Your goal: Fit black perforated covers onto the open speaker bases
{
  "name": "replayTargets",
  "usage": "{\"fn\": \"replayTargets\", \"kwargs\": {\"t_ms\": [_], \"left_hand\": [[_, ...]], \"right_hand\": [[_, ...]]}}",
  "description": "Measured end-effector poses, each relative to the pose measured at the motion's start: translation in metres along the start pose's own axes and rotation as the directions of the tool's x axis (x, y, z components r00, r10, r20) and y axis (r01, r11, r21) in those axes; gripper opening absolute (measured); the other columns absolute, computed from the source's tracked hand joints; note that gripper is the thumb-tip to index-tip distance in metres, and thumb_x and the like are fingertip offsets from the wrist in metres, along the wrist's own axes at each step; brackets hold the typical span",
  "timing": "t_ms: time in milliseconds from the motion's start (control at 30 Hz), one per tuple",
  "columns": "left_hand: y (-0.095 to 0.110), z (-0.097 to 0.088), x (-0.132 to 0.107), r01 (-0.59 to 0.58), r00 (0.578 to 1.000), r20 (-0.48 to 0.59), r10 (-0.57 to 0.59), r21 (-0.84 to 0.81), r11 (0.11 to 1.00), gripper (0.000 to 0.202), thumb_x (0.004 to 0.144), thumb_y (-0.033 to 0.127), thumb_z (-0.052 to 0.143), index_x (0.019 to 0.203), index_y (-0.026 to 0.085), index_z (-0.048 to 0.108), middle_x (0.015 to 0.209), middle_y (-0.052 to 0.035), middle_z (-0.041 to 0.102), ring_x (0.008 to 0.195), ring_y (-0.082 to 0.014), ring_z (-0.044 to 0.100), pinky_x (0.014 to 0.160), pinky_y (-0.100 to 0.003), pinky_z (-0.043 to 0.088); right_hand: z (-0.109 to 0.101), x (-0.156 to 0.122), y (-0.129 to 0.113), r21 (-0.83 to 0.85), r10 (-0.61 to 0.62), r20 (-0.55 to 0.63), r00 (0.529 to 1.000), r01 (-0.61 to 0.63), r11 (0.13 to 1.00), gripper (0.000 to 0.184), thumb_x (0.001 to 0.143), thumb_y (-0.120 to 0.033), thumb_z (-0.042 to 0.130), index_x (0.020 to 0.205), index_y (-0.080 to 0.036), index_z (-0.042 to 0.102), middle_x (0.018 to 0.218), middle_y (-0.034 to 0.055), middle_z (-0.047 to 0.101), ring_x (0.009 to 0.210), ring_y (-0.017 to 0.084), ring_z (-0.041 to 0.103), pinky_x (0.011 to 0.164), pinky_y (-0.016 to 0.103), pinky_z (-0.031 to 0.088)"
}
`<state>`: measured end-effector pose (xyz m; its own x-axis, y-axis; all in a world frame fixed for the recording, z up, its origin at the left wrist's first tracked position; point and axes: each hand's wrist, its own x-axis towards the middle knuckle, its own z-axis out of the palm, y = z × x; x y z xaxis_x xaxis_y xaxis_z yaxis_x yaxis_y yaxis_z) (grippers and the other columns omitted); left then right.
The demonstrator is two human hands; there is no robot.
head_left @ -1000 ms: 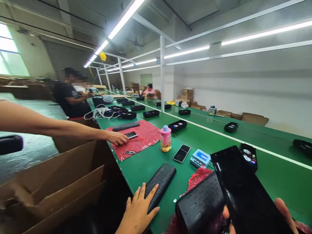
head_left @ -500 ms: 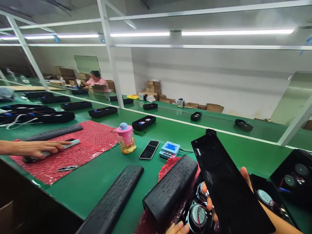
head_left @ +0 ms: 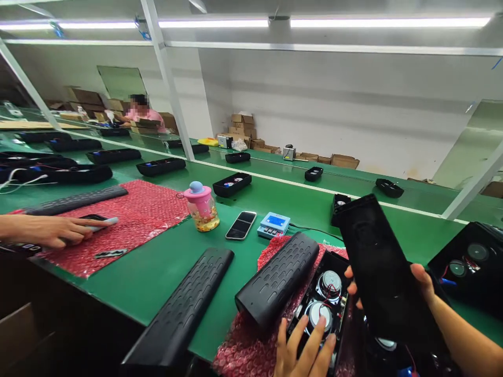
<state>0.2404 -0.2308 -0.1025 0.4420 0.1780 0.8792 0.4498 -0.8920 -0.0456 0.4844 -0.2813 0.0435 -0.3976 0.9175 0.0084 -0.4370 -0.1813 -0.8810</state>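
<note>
My right hand [head_left: 426, 285] grips a flat, glossy black panel [head_left: 387, 277], thumb on one side and fingertips on the other, held tilted above the table. My left hand [head_left: 304, 348] has its fingers spread over an open black speaker housing [head_left: 342, 262]. Inside that housing are two round speaker drivers [head_left: 330, 283] with red and black wires; the left fingertips reach the nearer one. Left of it lies a black textured speaker shell [head_left: 279, 277] on red bubble wrap [head_left: 243, 348]. Another open housing partly shows under the panel.
A long textured shell [head_left: 184, 303] lies at centre left. Behind stand a phone [head_left: 241, 225], a blue meter [head_left: 274, 225] and a pink-lidded jar [head_left: 202, 207]. A co-worker's hand [head_left: 58, 230] rests on bubble wrap at left. Open housings [head_left: 232, 184] sit on the green belt.
My left hand has come up from the bottom edge onto the open housing. The right hand has moved the panel rightward, uncovering the drivers. The camera view has tilted down.
</note>
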Motion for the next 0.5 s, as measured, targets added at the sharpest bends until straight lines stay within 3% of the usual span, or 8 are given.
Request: {"fn": "replayTargets", "kwargs": {"t_ms": [67, 100, 200, 300, 367, 433, 500], "left_hand": [[-0.004, -0.005, 0.006, -0.123, 0.990, 0.061, 0.126, -0.049, 0.991, 0.030, 0.086, 0.045, 0.056, 0.107, 0.026, 0.066, 0.113, 0.0014, 0.067, 0.105, -0.0208, 0.060, 0.117, -0.050, 0.008], [-0.005, -0.006, 0.008, -0.129, 0.988, 0.071, 0.134, -0.077, 0.989, 0.034, 0.087, 0.049, 0.053, 0.107, 0.025, 0.066, 0.112, 0.0011, 0.068, 0.103, -0.0205, 0.061, 0.117, -0.050, 0.004], [0.002, -0.003, 0.009, 0.057, 0.998, 0.016, -0.055, -0.182, 0.982, 0.030, 0.087, 0.045, 0.054, 0.102, 0.024, 0.067, 0.100, 0.0003, 0.071, 0.094, -0.0178, 0.064, 0.117, -0.047, 0.008], [0.013, 0.005, 0.008, 0.198, 0.970, -0.070, -0.231, -0.315, 0.928, 0.025, 0.086, 0.043, 0.054, 0.095, 0.024, 0.067, 0.083, 0.0023, 0.072, 0.076, -0.0128, 0.064, 0.115, -0.041, 0.016], [0.016, 0.007, 0.007, 0.211, 0.958, -0.109, -0.265, -0.356, 0.910, 0.030, 0.089, 0.045, 0.048, 0.097, 0.022, 0.065, 0.074, 0.0031, 0.070, 0.066, -0.0112, 0.062, 0.114, -0.039, 0.019], [0.013, 0.003, 0.006, 0.206, 0.971, -0.049, -0.236, -0.342, 0.917, 0.038, 0.091, 0.047, 0.042, 0.105, 0.018, 0.061, 0.073, 0.0013, 0.069, 0.066, -0.0124, 0.061, 0.115, -0.039, 0.016], [0.009, -0.003, 0.003, 0.186, 0.982, 0.082, -0.169, -0.298, 0.936, 0.045, 0.089, 0.048, 0.045, 0.115, 0.012, 0.053, 0.081, -0.0027, 0.070, 0.076, -0.0157, 0.063, 0.116, -0.039, 0.009]], "right_hand": [[-0.005, -0.002, -0.007, -0.085, -0.033, -0.012, 0.999, 0.032, 0.996, 0.080, 0.067, -0.058, 0.070, 0.132, -0.014, 0.051, 0.129, 0.0172, 0.052, 0.118, 0.033, 0.049, 0.101, 0.045, 0.036], [-0.007, -0.002, -0.010, -0.103, -0.043, -0.007, 0.999, 0.042, 0.994, 0.079, 0.067, -0.054, 0.071, 0.133, -0.016, 0.050, 0.133, 0.0167, 0.049, 0.123, 0.035, 0.044, 0.103, 0.047, 0.033], [-0.012, -0.003, -0.016, -0.096, -0.064, 0.038, 0.997, 0.068, 0.993, 0.079, 0.067, -0.053, 0.069, 0.135, -0.018, 0.048, 0.137, 0.0164, 0.045, 0.126, 0.035, 0.040, 0.105, 0.049, 0.031], [-0.013, -0.002, -0.018, -0.174, -0.069, 0.018, 0.997, 0.071, 0.982, 0.078, 0.066, -0.054, 0.073, 0.132, -0.019, 0.051, 0.135, 0.0151, 0.047, 0.124, 0.034, 0.042, 0.102, 0.046, 0.035], [-0.011, -0.001, -0.014, -0.294, -0.072, -0.111, 0.991, 0.037, 0.955, 0.079, 0.060, -0.058, 0.081, 0.126, -0.021, 0.057, 0.128, 0.0129, 0.054, 0.120, 0.032, 0.047, 0.099, 0.042, 0.040], [-0.005, 0.001, -0.006, -0.323, -0.081, -0.288, 0.954, -0.017, 0.946, 0.081, 0.050, -0.066, 0.082, 0.115, -0.021, 0.063, 0.116, 0.0114, 0.061, 0.109, 0.031, 0.055, 0.094, 0.041, 0.044], [0.004, 0.005, 0.007, -0.216, -0.077, -0.505, 0.860, -0.040, 0.976, 0.075, 0.047, -0.071, 0.080, 0.100, -0.020, 0.066, 0.100, 0.0084, 0.065, 0.091, 0.027, 0.061, 0.087, 0.039, 0.049]]}}
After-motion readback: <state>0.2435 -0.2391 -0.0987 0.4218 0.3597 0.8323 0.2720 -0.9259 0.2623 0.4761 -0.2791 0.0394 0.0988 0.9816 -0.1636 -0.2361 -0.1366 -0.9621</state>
